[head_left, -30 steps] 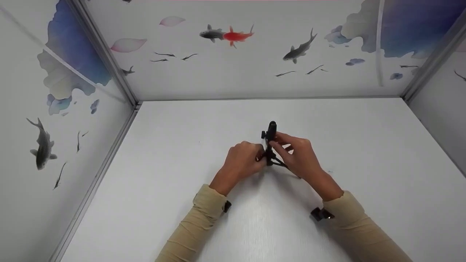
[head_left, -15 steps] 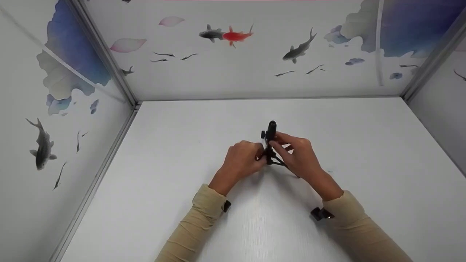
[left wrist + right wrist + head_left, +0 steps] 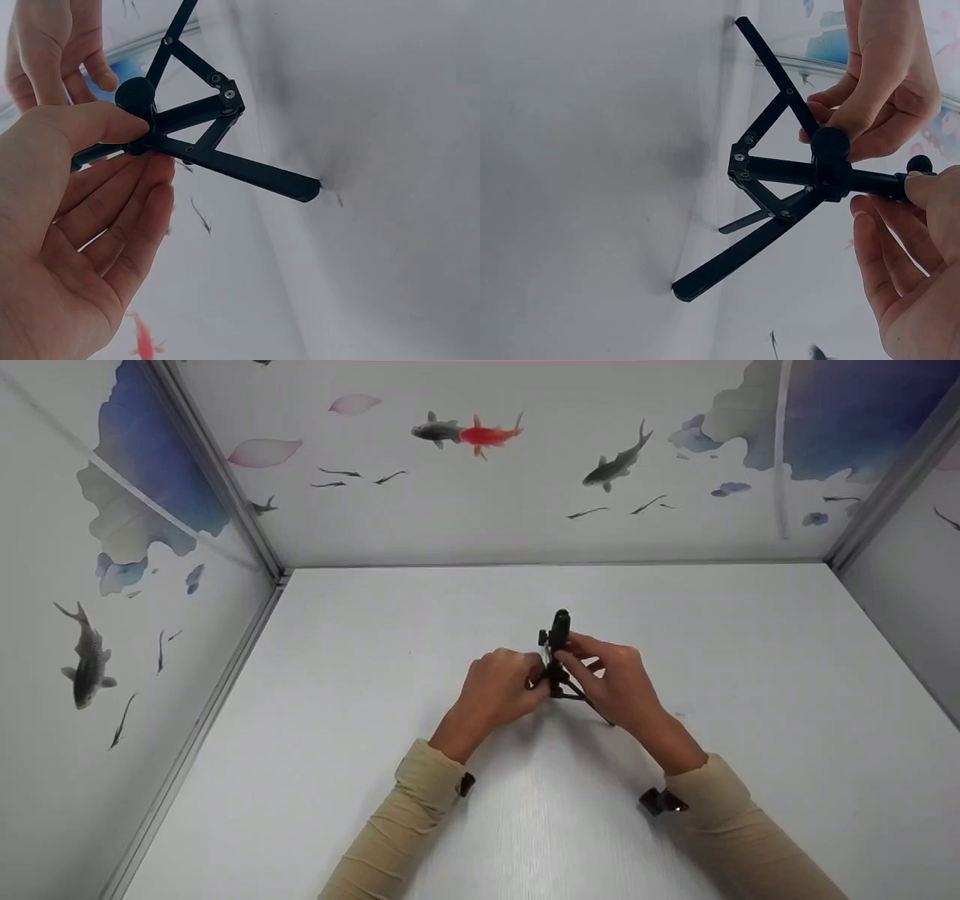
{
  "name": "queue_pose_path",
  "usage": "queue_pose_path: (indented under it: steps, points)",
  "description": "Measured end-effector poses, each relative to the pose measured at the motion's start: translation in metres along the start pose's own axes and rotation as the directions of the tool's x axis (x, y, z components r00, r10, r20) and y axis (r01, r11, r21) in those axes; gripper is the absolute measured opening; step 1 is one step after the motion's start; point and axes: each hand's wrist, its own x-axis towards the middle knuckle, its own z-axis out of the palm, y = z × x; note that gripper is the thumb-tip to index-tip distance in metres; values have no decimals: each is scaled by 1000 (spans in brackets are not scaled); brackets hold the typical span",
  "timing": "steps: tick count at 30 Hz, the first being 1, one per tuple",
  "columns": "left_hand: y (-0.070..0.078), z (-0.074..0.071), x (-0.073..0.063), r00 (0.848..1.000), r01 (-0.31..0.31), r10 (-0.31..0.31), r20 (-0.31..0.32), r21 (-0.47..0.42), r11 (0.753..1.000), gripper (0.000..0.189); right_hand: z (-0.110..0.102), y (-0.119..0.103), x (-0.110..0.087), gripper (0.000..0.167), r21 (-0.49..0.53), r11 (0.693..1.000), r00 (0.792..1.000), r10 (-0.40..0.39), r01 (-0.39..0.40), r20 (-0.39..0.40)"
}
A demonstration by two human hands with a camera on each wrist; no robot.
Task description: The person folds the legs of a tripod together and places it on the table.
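A small black tripod (image 3: 560,628) stands upright between both hands in the head view, its spread legs low on the table. Pinched by the left hand (image 3: 499,682) is the hub area, beside a round knob (image 3: 135,93); the thumb lies against it in the left wrist view. The right hand (image 3: 622,679) pinches the upper column, close to a smaller knob (image 3: 919,164) in the right wrist view. Hinged braces join the legs (image 3: 735,251) to the central tube (image 3: 780,169). Fingers hide part of the hub and column.
The white tabletop (image 3: 360,660) reaches a back wall (image 3: 525,525) printed with fish and petals. A left side panel (image 3: 45,780) and a right side panel (image 3: 907,547) enclose it. Black devices (image 3: 663,801) sit at the sleeve cuffs.
The tripod's lower legs have shifted very slightly in the head view. Both hands keep nearly the same place and grip.
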Motion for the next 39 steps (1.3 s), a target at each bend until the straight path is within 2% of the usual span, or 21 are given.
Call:
queue_pose_path:
  steps: [15,24,39]
  points:
    - [1,-2,0,999,-5,4,-46,-20,1000,13,-1,-2,1,28,12,1000,1000,-4,4,1]
    - [2,-4,1,999,2,-3,-43,-26,1000,13,-1,1,0,28,6,1000,1000,-3,3,-1]
    - [0,-4,1,996,-23,21,-82,-22,999,11,-2,2,0,29,1,1000,1000,-13,13,-1]
